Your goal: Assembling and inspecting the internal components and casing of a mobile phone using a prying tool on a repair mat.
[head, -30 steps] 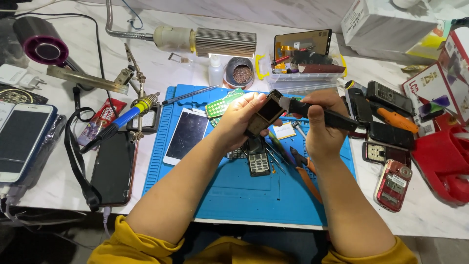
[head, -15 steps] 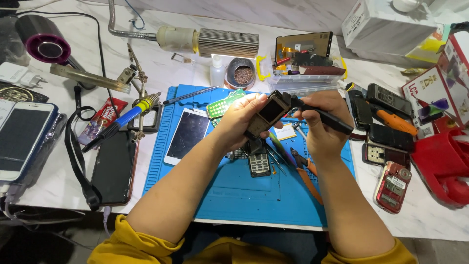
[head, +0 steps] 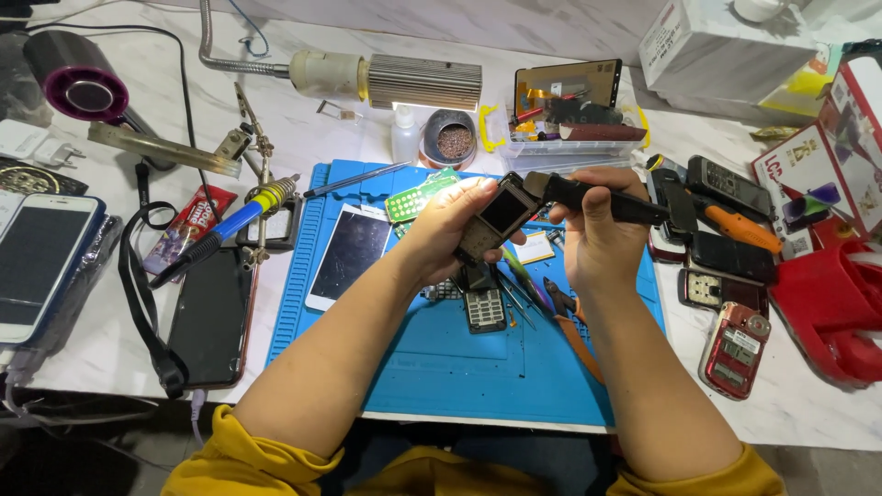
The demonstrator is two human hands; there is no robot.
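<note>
Left grip: left hand [head: 450, 234] is wrapped firmly round a small dark phone body [head: 491, 219], thumb and fingers pinching its long edges, screen side tilted up.
Right grip: right hand [head: 597, 243] is closed round a black handled tool [head: 602, 197], whose front end meets the phone's upper corner at about 1 o'clock from the screen.
Where it is: phone is held in the air over the far half of the blue work mat [head: 441, 367], clear of it.
Step in hand, as I judge: working at the phone's top edge with the tool, casing not visibly parted.
Next move calls for: a steady left hold and small, controlled pressure at that corner, so the tip does not slip.
Below, 6 o'clock: a keypad phone [head: 483, 308] and tweezers [head: 514, 289] on the mat.
Towards 9 o'clock: a white phone with a cracked screen [head: 349, 253], then a soldering iron [head: 225, 228] in its stand.
Towards 3 o'clock: a heap of old handsets [head: 726, 230].
Hard to make out: the tool's tip is hidden where it touches the phone; its kind is unclear.
</note>
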